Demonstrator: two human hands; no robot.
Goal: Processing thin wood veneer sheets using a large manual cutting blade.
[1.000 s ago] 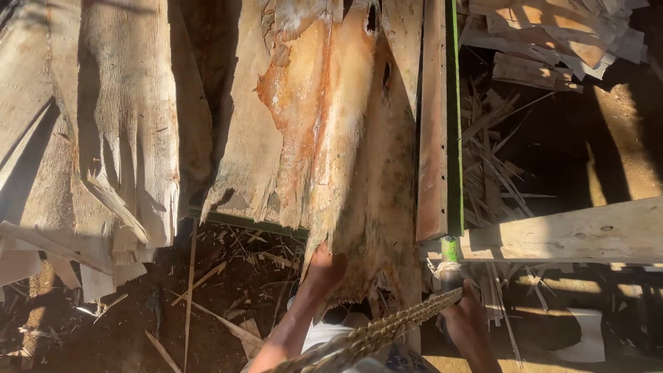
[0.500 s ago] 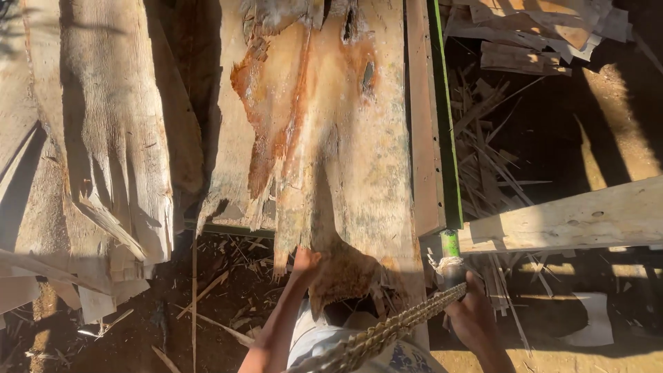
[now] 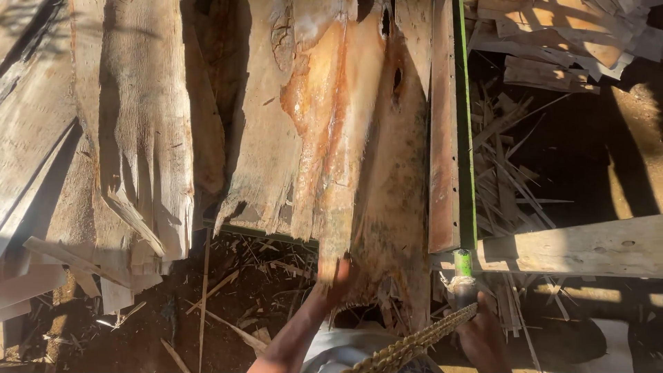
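Left hand (image 3: 336, 282) sits pressed against the lower end of the fibrous bark sheet (image 3: 387, 228), fingers wrapped onto its ragged edge; grip looks closed on it, though shadow hides the fingertips. The sheet hangs just left of the green pole (image 3: 464, 173), overlapping an orange-stained slab (image 3: 324, 131) further left of the pole. Right hand (image 3: 476, 331) is below the pole's bottom end, closed around what seems to be its wrapped handle (image 3: 459, 284); exact grip is hard to tell in the dark. A braided rope (image 3: 414, 343) runs across beneath both hands.

Risks, as judgement: the sheet's frayed end could tear or split along the grain if pulled unevenly. Splintered edges could cut the bare left palm. Loose strips (image 3: 511, 186) right of the pole could snag it. The rope could catch a wrist.
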